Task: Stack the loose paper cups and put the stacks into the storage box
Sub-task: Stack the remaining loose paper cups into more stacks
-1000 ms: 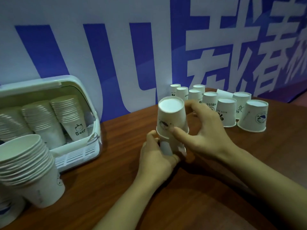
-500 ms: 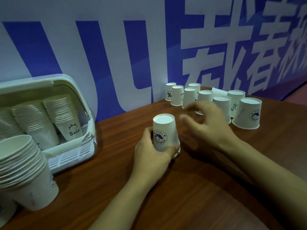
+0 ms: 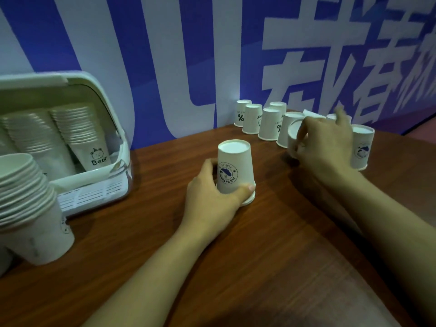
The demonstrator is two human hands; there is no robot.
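Here the left hand (image 3: 212,197) grips the "Feli Be Funny" cup stack (image 3: 236,171); right hand (image 3: 323,142) clasps a loose cup (image 3: 293,135).

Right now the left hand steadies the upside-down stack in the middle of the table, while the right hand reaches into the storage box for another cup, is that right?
Not quite. The left hand does hold the upside-down stack, but the right hand is not at the storage box; it grips a loose cup in the row by the wall, as the head view shows.
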